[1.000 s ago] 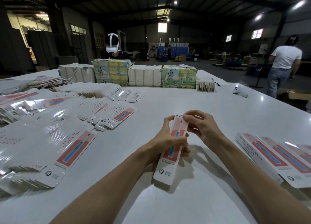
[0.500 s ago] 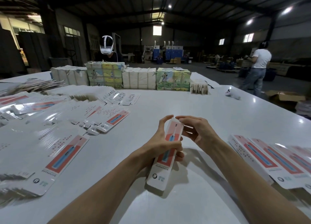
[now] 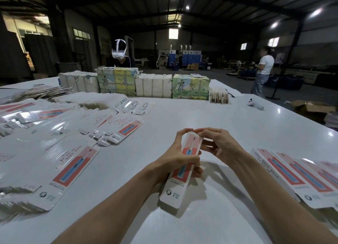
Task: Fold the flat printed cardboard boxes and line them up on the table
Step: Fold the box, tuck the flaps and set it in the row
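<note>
At frame centre, my left hand (image 3: 174, 158) gripped the box (image 3: 191, 145), fingers curled round its middle; my right hand (image 3: 220, 145) pinched its top end, over the table (image 3: 237, 119).

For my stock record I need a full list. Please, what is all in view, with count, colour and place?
table: one, white, fills the foreground.
flat boxes: many, white with red-blue print, heaped at left.
folded boxes: several, same print, row at right.
held box: one, same print, above table centre.
bundles: four, two white, two green-yellow, far edge.
small stack: one, pale, right of bundles.
gadget: one, white, far right on table.
carton: one, brown, floor at right.
headset wearer: one, white headset, behind bundles.
bystander: one, white shirt, standing far right.
left hand: one, bare, grips held box's middle.
right hand: one, bare, pinches its far end.
</note>
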The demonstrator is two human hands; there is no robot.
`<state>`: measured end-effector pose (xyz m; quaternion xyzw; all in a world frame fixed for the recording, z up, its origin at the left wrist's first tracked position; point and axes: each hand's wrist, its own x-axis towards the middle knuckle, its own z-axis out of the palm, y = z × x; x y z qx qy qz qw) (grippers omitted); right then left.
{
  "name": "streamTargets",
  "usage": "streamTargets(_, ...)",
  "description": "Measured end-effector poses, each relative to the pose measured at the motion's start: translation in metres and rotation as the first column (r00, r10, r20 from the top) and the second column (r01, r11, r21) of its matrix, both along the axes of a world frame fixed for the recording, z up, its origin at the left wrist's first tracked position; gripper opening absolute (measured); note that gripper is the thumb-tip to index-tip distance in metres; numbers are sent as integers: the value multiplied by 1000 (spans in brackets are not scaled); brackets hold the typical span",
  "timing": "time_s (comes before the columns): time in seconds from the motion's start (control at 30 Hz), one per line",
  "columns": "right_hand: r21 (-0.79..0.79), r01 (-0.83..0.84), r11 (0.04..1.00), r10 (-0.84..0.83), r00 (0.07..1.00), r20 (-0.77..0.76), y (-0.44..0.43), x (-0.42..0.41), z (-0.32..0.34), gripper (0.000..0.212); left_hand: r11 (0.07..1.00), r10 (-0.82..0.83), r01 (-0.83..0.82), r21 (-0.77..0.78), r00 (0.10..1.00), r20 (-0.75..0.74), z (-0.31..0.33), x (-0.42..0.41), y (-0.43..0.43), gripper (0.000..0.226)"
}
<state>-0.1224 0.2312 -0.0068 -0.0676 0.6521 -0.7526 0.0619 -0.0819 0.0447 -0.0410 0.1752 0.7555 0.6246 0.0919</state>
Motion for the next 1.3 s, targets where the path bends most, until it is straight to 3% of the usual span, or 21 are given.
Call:
streamTargets(0.2,52,59,997,-58,998,-33,-3,0,-3,28,999,-30,30,9,999,-24,-4,-4,0,96)
streamTargets(0.63,68,25,997,-24,1000,-7,-1,4,0,18,1000,-18,18,19,1000,2,-3,-3,-1,78)
streamTargets(0.83,30,-9,1000,9,1000,-3,-3,5,1,20,1000,6,-6,21,1000,-9,-2,-3,-3,88)
streamTargets(0.97,-15,-47,999,46,998,-41,-10,5,-6,20,994,49,-52,97,998,35,-3,-5,-5,81)
streamTargets(1.07,14,-26,1000,27,997,-77,-15,4,-11,27,989,72,-81,122,995,73,-3,-7,-6,82)
streamTargets(1.3,102,35,994,-9,970,-243,-17,8,-15,18,981,75,-97,170,989,129,-3,-5,-7,84)
